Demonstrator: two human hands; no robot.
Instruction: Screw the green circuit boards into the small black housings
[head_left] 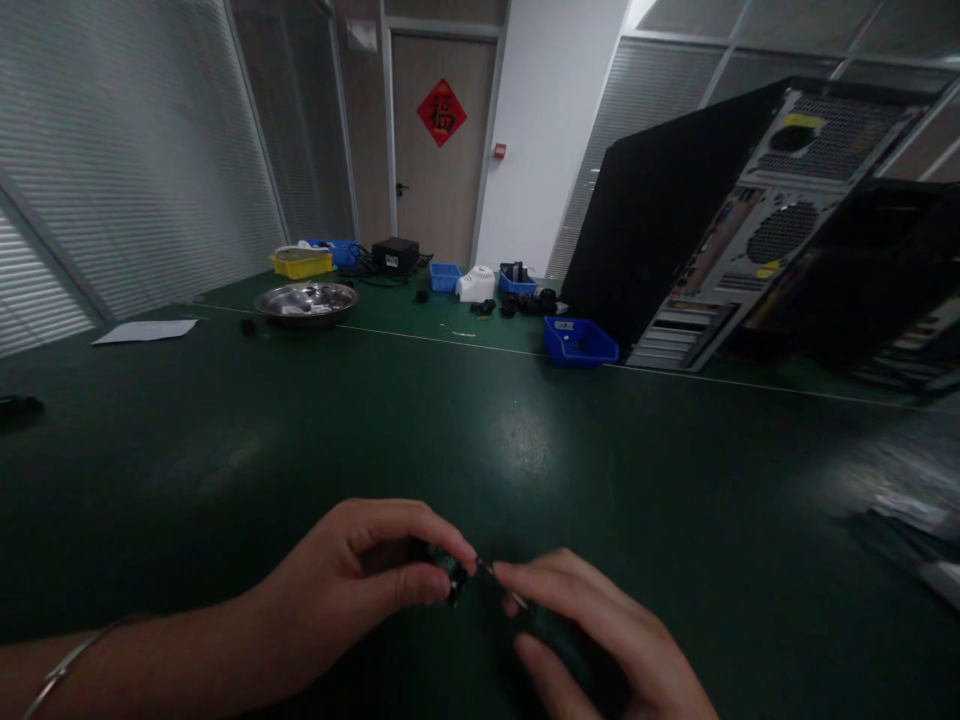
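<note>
Green part sits pinched in my left hand over the bench; my right hand grips a slim metal piece beside it. I judge we're aligning them, which calls for steadiness.

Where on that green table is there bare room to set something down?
The table looks bare from the left hand up to the steel bowl, and from the right hand up to the nearest blue bin. It is crowded along the back, between the yellow tray and the computer.
</note>
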